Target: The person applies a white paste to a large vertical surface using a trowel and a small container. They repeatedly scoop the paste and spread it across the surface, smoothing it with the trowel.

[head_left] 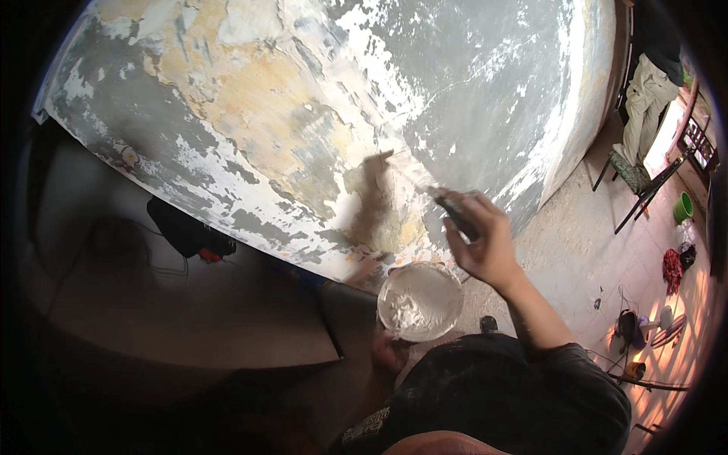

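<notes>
My right hand grips the dark handle of a putty knife, its fingers wrapped round it. The pale blade, smeared by motion, points up and left onto a large patchy wall-like surface. That surface is grey, with white smears and a rough yellowish area. A shadow of the hand and tool falls just left of the blade. Below, my left hand holds a round bowl by its lower left side. Pale paste lies in the bowl, lumpier at its left. Part of the left hand is hidden in shade.
At the right stands a chair with pale cloth draped on it. A green bucket, a red cloth and several small things lie on the floor beyond my right arm. The left side is deeply shaded, with a black object there.
</notes>
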The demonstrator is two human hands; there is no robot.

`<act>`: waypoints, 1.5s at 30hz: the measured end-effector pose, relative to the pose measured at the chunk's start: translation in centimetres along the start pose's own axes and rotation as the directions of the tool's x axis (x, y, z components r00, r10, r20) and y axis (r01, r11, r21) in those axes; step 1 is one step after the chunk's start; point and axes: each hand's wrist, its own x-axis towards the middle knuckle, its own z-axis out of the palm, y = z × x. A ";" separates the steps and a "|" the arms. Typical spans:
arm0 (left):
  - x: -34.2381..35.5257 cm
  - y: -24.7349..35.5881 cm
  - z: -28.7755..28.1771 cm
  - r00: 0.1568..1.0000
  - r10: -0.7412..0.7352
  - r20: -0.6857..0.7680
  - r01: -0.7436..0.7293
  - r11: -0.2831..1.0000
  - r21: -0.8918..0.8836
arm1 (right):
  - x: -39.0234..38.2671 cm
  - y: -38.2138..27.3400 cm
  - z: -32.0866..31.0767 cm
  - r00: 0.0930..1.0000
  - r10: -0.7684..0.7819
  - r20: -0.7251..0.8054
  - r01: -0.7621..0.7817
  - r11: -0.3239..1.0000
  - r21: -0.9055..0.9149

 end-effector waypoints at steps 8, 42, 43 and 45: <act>2.7 -0.7 2.4 0.998 0.051 0.039 -0.047 0.995 -0.090 | -2.0 3.6 -5.8 0.974 0.222 0.052 -0.225 0.893 0.389; 3.3 -7.4 6.1 0.943 0.273 -0.189 -0.307 0.934 -0.181 | 18.0 -2.6 -3.8 0.200 -0.759 0.620 0.926 -0.060 -0.372; 3.6 -7.2 6.2 0.947 0.272 -0.171 -0.302 0.935 -0.187 | 17.7 -2.5 -3.7 0.220 -0.745 0.629 0.925 -0.047 -0.378; 3.6 -6.9 7.0 0.936 0.277 -0.215 -0.314 0.935 -0.164 | 17.0 -2.6 -4.5 0.273 -0.733 0.623 0.921 0.011 -0.390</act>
